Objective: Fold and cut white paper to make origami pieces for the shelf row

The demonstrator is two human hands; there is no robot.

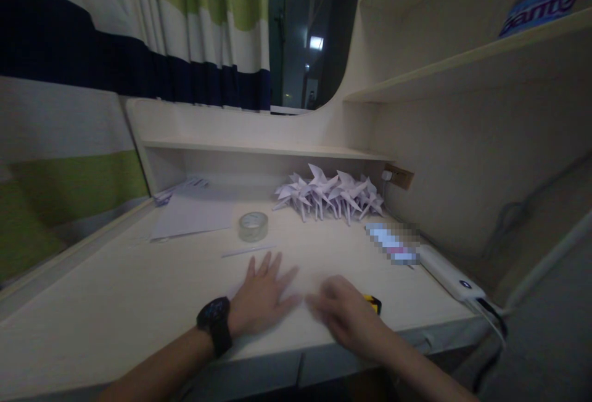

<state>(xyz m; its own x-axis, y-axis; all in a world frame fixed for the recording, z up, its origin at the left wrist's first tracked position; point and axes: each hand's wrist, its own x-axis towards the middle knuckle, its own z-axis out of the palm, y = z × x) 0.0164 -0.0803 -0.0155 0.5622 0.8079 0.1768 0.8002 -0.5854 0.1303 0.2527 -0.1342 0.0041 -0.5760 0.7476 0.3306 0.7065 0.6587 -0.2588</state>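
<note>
My left hand, with a black watch on its wrist, lies flat on the desk with fingers spread. I cannot make out whether white paper is under it. To its right, my right hand is closed, fingers curled and blurred by motion; what they hold, if anything, does not show. A yellow and black object lies behind the right hand, mostly hidden. Just beyond the left fingertips is a thin white stick. Behind that stands a roll of clear tape.
Folded paper pinwheels are piled at the back under the low shelf. White paper sheets lie at the back left. On the right are a blurred-out phone and a white device with cables. A bottle stands on the upper shelf.
</note>
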